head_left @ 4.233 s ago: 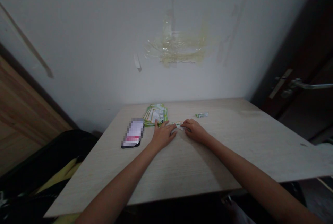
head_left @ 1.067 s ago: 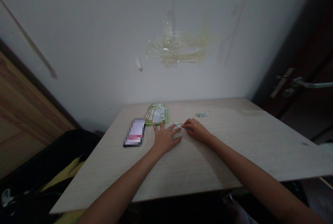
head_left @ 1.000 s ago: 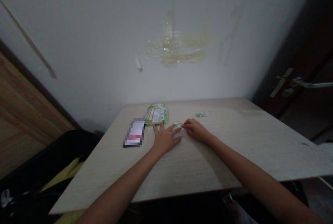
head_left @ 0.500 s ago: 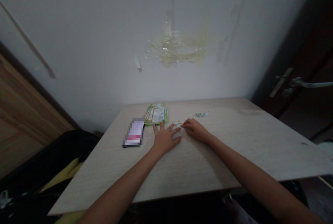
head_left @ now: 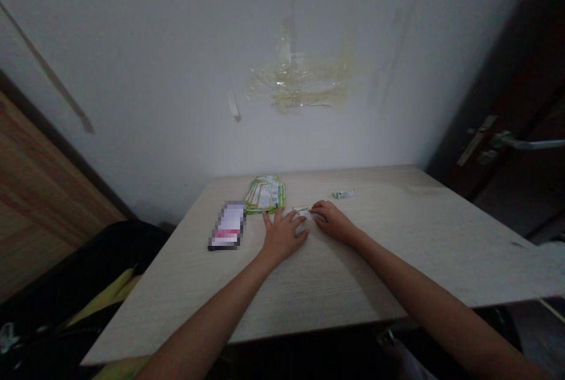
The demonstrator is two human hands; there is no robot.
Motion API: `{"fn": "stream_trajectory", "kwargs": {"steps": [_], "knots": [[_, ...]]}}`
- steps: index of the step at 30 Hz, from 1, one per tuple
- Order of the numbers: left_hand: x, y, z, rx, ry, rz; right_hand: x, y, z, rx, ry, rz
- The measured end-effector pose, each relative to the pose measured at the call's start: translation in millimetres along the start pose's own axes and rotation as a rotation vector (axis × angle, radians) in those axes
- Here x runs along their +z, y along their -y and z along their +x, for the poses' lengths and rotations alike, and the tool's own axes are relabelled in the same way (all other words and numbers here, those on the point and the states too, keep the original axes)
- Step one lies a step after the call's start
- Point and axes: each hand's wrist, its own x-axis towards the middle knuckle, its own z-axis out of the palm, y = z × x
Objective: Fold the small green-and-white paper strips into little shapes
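Observation:
On the table point(head_left: 247, 286), a small white and green strip of packaging point(head_left: 302, 210) lies between my hands. My left hand point(head_left: 282, 236) rests palm down with fingers spread, two fingertips at the strip's left and lower edge. Bent fingers of my right hand point(head_left: 332, 219) close on the strip's right end; its exact grip is too small to make out. Just beyond my left fingertips is a pile of green and white packets point(head_left: 266, 195). A torn green and white scrap point(head_left: 343, 195) sits behind my right hand.
A phone point(head_left: 228, 224) with a blurred screen lies left of my left hand. The wall point(head_left: 176, 74), with old tape point(head_left: 304, 83) on it, rises behind the table. A dark bag point(head_left: 115, 250) stands at the left, and a door handle point(head_left: 529, 143) shows at the right.
My right fingers have shifted slightly right along the strip, and more of its white surface shows. My left hand has moved a little to the right, with its fingers still spread.

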Motion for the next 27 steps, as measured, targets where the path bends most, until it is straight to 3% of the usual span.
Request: {"fn": "stream_trajectory", "kwargs": {"steps": [13,27], "knots": [[1,5,24,-0.076,-0.083,-0.044,-6,3,2,0.047,0.021,0.057],[-3,5,28,-0.022,-0.084,-0.017,-8,6,3,0.056,0.021,0.079]]}}
